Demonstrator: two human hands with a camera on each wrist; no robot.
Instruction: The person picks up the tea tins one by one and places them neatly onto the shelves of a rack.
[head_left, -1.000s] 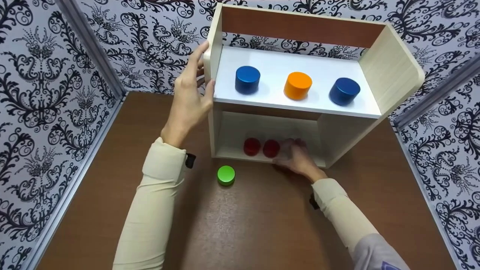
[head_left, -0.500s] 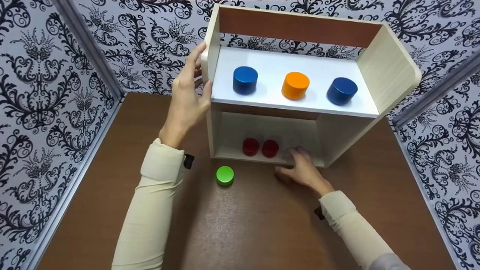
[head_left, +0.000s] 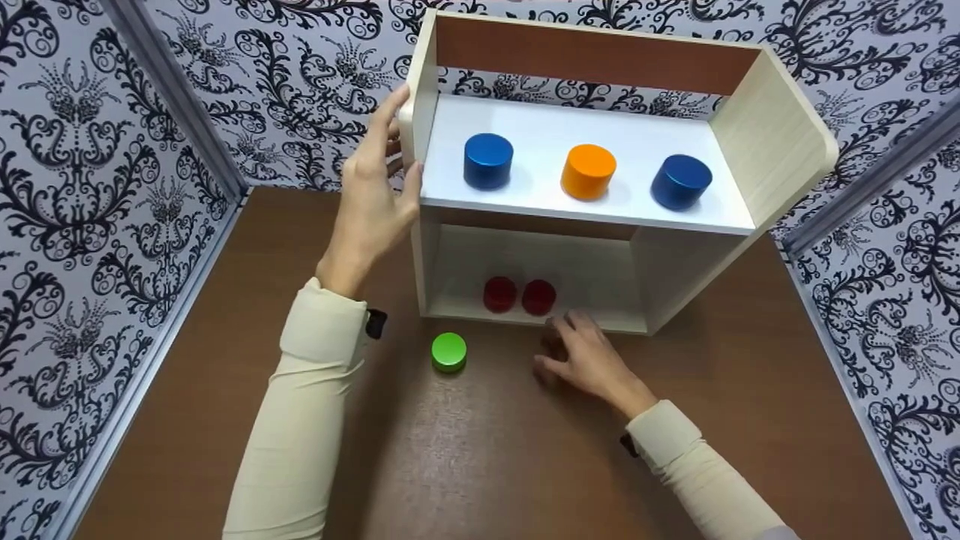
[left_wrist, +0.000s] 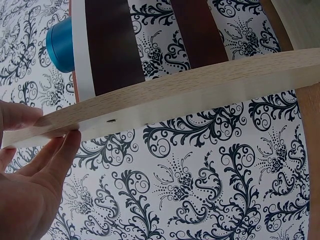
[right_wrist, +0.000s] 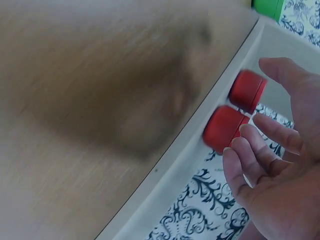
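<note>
My left hand (head_left: pixel 371 191) grips the left side panel (left_wrist: pixel 200 82) of a small two-level wooden shelf (head_left: pixel 589 214), thumb on one face and fingers on the other. Just in front of the lower level, my right hand (head_left: pixel 589 356) hovers with relaxed fingers and nothing in them. Two red cylinders (head_left: pixel 499 294) stand side by side inside the lower level, left of that hand; the right wrist view shows a seam round each red cylinder (right_wrist: pixel 247 90). On the table, left of the right hand, sits a green cylinder (head_left: pixel 448 352).
The white upper level carries a blue cylinder (head_left: pixel 488 161) at left, an orange cylinder (head_left: pixel 589 172) mid-shelf and a darker blue cylinder (head_left: pixel 681 182) at right. Brown tabletop (head_left: pixel 465 457) lies before the shelf. Patterned walls (head_left: pixel 82 225) enclose the table at the back and both sides.
My right hand has drawn back out of the lower level and shifted slightly left over the table. My left hand keeps its grip on the panel, and the cylinders stay put.
</note>
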